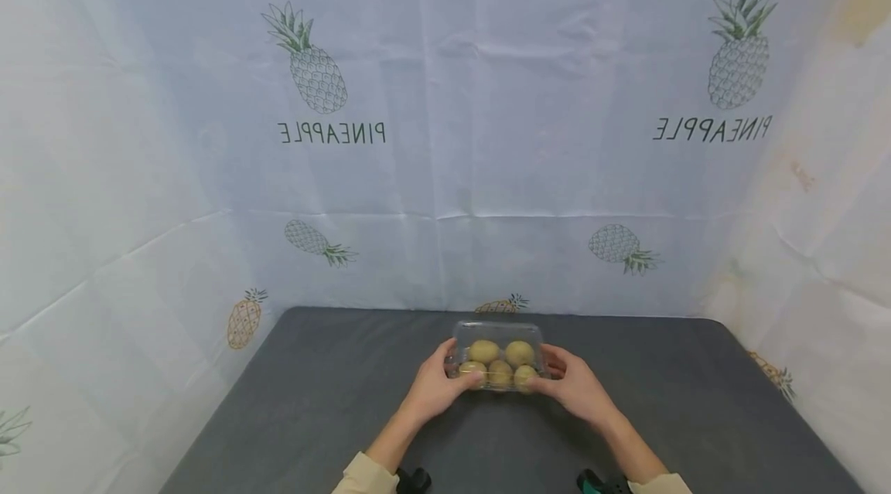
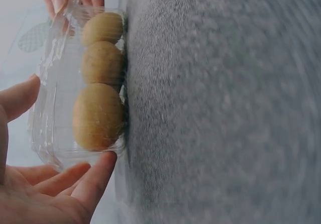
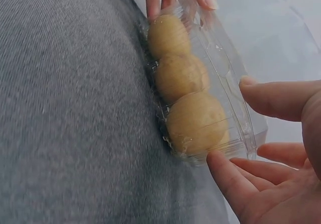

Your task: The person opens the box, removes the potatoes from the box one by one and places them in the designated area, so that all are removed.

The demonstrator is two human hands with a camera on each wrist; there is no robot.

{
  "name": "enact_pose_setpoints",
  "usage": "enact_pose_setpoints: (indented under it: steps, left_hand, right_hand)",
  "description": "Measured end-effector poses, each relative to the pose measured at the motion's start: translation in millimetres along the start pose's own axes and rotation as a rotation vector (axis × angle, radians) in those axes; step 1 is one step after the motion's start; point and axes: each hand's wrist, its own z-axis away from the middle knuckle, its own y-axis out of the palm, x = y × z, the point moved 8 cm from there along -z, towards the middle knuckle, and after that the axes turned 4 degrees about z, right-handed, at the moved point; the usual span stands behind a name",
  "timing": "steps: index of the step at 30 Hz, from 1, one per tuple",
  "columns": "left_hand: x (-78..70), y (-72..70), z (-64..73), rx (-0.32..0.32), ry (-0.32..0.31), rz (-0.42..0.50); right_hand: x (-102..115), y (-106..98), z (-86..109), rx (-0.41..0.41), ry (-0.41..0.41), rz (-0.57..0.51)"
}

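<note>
A clear plastic clamshell box (image 1: 498, 330) sits low over the dark tabletop, near its far edge. Inside are several roundish yellow-brown fruits or vegetables (image 1: 520, 353), smooth-skinned and of differing size. My left hand (image 1: 433, 387) holds the box's left end, with the thumb on the near side. At the opposite end my right hand (image 1: 581, 390) grips it the same way. In the left wrist view, three pieces (image 2: 98, 116) line the near wall, and a fingertip touches the lower corner. The right wrist view shows the clear lid (image 3: 225, 68) above the contents.
A dark grey cloth (image 1: 313, 393) covers the tabletop. White fabric (image 1: 445, 169) printed with pineapples hangs behind it and along both sides. Dark straps (image 1: 414, 480) show at the wrists, beside pale sleeves.
</note>
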Motion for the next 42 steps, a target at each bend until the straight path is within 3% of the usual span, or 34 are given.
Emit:
enact_pose_setpoints:
  steps: [15,24,38,42]
  left_hand:
    - [-1.0,3.5,0.2,0.038,0.008,-0.012]
    - [-1.4,6.0,-1.7,0.045,0.002,-0.020]
    - [-1.3,8.3,2.4,0.040,-0.028,0.003]
    - [-0.8,8.6,1.7,0.039,-0.039,0.003]
  right_hand:
    - [5.0,-5.2,7.9,-0.011,-0.045,0.132]
    - [11.6,-10.6,11.7,-0.066,-0.069,0.244]
    - [35.0,-2.0,10.8,-0.107,-0.259,0.562]
    - [37.7,2.9,9.1,-0.120,-0.317,0.609]
